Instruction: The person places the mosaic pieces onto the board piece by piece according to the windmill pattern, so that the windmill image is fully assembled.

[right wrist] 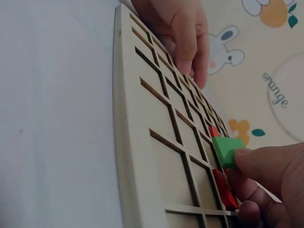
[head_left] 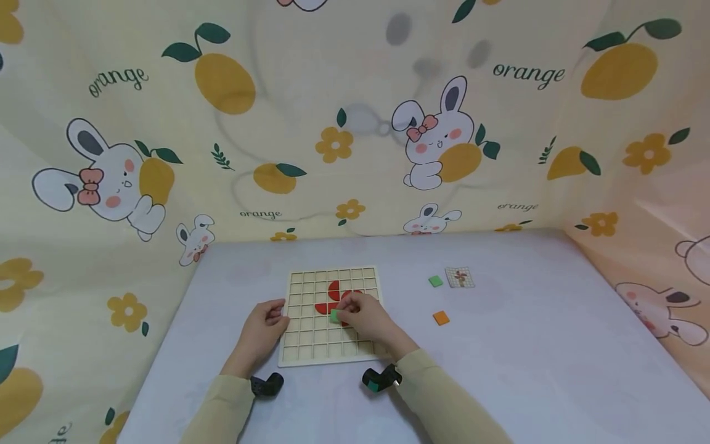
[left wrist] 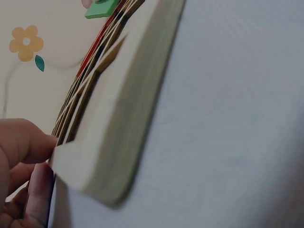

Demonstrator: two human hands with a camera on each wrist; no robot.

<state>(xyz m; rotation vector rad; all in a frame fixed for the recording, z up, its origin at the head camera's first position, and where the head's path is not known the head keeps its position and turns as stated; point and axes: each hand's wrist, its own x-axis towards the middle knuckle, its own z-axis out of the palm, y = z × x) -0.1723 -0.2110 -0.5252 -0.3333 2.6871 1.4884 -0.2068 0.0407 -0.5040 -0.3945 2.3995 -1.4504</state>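
Observation:
A pale wooden grid board (head_left: 302, 354) lies on the table with several red rounded pieces (head_left: 333, 290) in its middle cells. My right hand (head_left: 370, 317) pinches a small green square tile (right wrist: 228, 151) between thumb and fingers, over the board's middle and close to the red pieces. Part of the red group is hidden behind that hand in the head view. At the board's left edge, my left hand (head_left: 259, 333) grips the rim, thumb and fingers (left wrist: 29, 141) at the wood in the left wrist view.
Right of the board, a second green tile (head_left: 435, 281) lies beside a small patterned card (head_left: 460, 277). Nearer to me is an orange square tile (head_left: 440, 318). A printed cloth (head_left: 355, 74) with rabbits and oranges encloses the table's back and sides.

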